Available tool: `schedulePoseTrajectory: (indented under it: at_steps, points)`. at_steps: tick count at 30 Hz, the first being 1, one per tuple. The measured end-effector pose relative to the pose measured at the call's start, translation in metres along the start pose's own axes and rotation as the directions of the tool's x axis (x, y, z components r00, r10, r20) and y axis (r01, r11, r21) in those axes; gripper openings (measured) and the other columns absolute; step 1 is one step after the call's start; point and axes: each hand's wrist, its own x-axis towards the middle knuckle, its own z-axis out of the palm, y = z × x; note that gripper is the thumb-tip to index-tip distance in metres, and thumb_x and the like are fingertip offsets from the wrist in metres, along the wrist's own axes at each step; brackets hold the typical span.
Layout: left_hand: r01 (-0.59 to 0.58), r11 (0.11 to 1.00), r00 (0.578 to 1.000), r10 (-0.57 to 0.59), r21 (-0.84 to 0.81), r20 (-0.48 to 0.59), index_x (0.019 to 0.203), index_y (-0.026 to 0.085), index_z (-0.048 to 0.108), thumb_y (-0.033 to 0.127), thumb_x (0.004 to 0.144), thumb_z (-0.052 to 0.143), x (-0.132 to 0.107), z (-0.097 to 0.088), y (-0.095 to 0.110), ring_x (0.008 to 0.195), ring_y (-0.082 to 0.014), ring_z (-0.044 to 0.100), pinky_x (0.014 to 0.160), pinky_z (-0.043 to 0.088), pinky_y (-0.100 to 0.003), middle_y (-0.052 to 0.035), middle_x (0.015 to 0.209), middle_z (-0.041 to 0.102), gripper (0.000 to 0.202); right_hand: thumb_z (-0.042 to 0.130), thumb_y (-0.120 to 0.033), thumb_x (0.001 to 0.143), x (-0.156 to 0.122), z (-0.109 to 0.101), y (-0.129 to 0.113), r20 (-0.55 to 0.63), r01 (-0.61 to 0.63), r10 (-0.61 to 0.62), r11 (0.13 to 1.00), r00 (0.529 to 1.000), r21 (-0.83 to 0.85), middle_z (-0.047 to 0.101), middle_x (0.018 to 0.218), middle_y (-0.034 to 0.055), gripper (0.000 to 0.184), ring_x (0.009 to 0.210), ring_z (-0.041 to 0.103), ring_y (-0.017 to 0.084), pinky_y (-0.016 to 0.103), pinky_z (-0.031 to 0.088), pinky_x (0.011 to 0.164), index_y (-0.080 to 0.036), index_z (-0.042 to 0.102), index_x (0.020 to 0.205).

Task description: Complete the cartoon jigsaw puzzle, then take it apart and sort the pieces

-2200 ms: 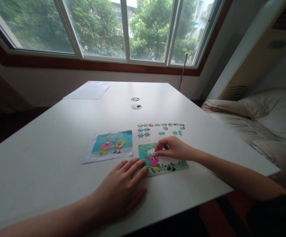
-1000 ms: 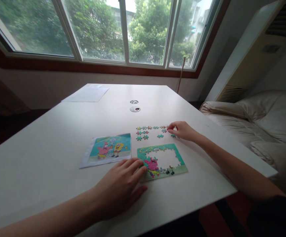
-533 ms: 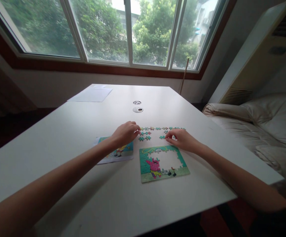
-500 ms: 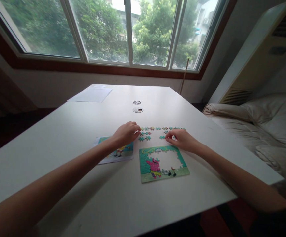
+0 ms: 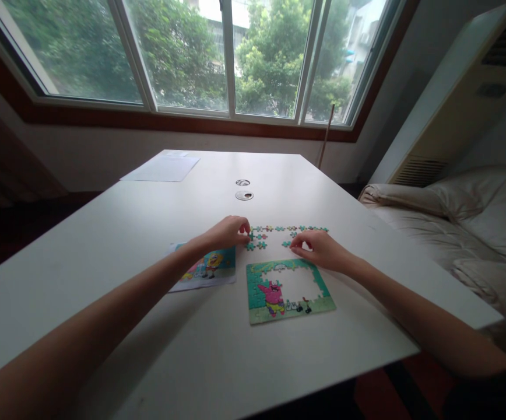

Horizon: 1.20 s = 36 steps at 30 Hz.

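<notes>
Several loose jigsaw pieces [image 5: 262, 237] lie in rows on the white table. At the left end of the rows is my left hand [image 5: 231, 231], its thumb and index finger curled in on a jigsaw piece [image 5: 251, 236]. My right hand [image 5: 316, 246] rests low at the right side, finger and thumb pinched together beside a teal piece [image 5: 287, 244]; whether anything is between those tips is hidden. Nearer to me lies a partly filled jigsaw puzzle [image 5: 257, 298] with a pink starfish figure and a gap in its middle. A printed picture sheet [image 5: 211, 274] is partly under my left forearm.
Paper sheets [image 5: 161, 169] lie at the far left of the white table [image 5: 183, 361]. Two round inserts [image 5: 244, 195] are set in the tabletop beyond the pieces. A light leather sofa [image 5: 445, 216] stands at the right, and windows [image 5: 183, 58] line the far wall.
My left hand has shifted slightly, its finger and thumb now curled at the end pieces, uncovering more of the picture sheet. My right hand has edged slightly left.
</notes>
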Motion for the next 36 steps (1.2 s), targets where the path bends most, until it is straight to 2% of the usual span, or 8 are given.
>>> schedulePoseTrajectory:
  at_steps: [7, 11, 15, 20, 24, 28, 32, 36]
  points:
    - [-0.007, 0.978, 0.992, -0.02, -0.21, -0.127, 0.075, 0.015, 0.059, 0.023, 0.067, 0.058, -0.007, 0.004, 0.01, 0.069, -0.0139, 0.055, 0.061, 0.039, -0.022, -0.0016, 0.071, 0.061, 0.012, 0.053, -0.022, 0.077, 0.001, 0.001, -0.006, -0.022, 0.038, -0.037, 0.999, 0.999, 0.027, 0.063, 0.072, 0.0006, 0.011, 0.061, 0.05, 0.009, 0.021, 0.036, 0.06, -0.017, 0.062, 0.077]
    - [-0.001, 0.861, 0.983, -0.093, -0.509, -0.159, 0.096, 0.015, 0.058, 0.027, 0.072, 0.057, -0.02, 0.004, 0.029, 0.065, -0.0125, 0.057, 0.058, 0.041, -0.022, -0.0015, 0.07, 0.063, 0.027, 0.052, -0.021, 0.078, -0.001, 0.006, -0.015, -0.049, 0.079, -0.076, 0.995, 0.996, 0.053, 0.062, 0.071, 0.0004, 0.01, 0.062, 0.051, 0.009, 0.021, 0.037, 0.06, -0.017, 0.062, 0.079]
    - [-0.005, 0.765, 0.972, -0.147, -0.644, -0.182, 0.08, 0.014, 0.063, 0.031, 0.071, 0.06, -0.04, 0.002, 0.056, 0.069, -0.0145, 0.058, 0.058, 0.042, -0.023, -0.0042, 0.073, 0.065, 0.02, 0.051, -0.024, 0.08, -0.003, 0.013, -0.032, -0.146, 0.121, -0.111, 0.99, 0.983, 0.066, 0.061, 0.07, -0.0001, 0.011, 0.063, 0.051, 0.01, 0.022, 0.037, 0.063, -0.018, 0.061, 0.081]
    - [0.12, 0.42, 0.962, -0.273, -0.9, 0.001, 0.075, 0.014, 0.06, 0.028, 0.066, 0.065, -0.058, 0.004, 0.075, 0.07, -0.0143, 0.059, 0.064, 0.045, -0.026, -0.0023, 0.073, 0.065, 0.017, 0.056, -0.034, 0.077, -0.007, 0.02, -0.052, -0.27, 0.118, -0.093, 0.99, 0.958, 0.078, 0.06, 0.071, 0.0, 0.018, 0.062, 0.05, 0.011, 0.024, 0.037, 0.063, -0.019, 0.059, 0.086]
    - [0.199, 0.252, 0.944, -0.308, -0.947, 0.116, 0.072, 0.014, 0.059, 0.026, 0.065, 0.067, -0.063, 0.01, 0.078, 0.059, -0.0088, 0.054, 0.053, 0.039, -0.019, 0.0009, 0.062, 0.06, 0.016, 0.056, -0.037, 0.077, -0.009, 0.023, -0.055, -0.318, 0.112, -0.071, 0.987, 0.945, 0.113, 0.06, 0.07, 0.0002, 0.019, 0.06, 0.049, 0.01, 0.023, 0.037, 0.061, -0.019, 0.059, 0.084]
    - [0.233, 0.08, 0.931, -0.306, -0.969, 0.199, 0.073, 0.013, 0.056, 0.025, 0.065, 0.068, -0.065, 0.016, 0.08, 0.057, -0.0077, 0.054, 0.051, 0.037, -0.017, 0.0001, 0.062, 0.061, 0.019, 0.059, -0.035, 0.075, -0.011, 0.024, -0.055, -0.353, 0.114, -0.061, 0.985, 0.934, 0.132, 0.06, 0.071, 0.0002, 0.019, 0.059, 0.048, 0.01, 0.023, 0.037, 0.061, -0.019, 0.059, 0.084]
    - [0.23, 0.085, 0.94, -0.277, -0.969, 0.199, 0.074, 0.013, 0.054, 0.027, 0.067, 0.067, -0.067, 0.018, 0.085, 0.06, -0.0093, 0.057, 0.052, 0.038, -0.018, -0.0035, 0.069, 0.064, 0.02, 0.055, -0.031, 0.079, -0.01, 0.022, -0.057, -0.354, 0.107, -0.043, 0.981, 0.934, 0.163, 0.059, 0.068, -0.0003, 0.013, 0.06, 0.048, 0.009, 0.023, 0.037, 0.061, -0.019, 0.06, 0.083]
    - [0.234, 0.26, 0.947, -0.28, -0.937, 0.158, 0.076, 0.012, 0.056, 0.03, 0.065, 0.067, -0.068, 0.011, 0.088, 0.057, -0.0103, 0.057, 0.049, 0.039, -0.019, -0.0021, 0.067, 0.063, 0.023, 0.054, -0.031, 0.079, -0.009, 0.022, -0.056, -0.27, 0.038, 0.044, 0.956, 0.962, 0.29, 0.06, 0.068, -0.0002, 0.015, 0.057, 0.046, 0.008, 0.021, 0.037, 0.055, -0.017, 0.06, 0.08]
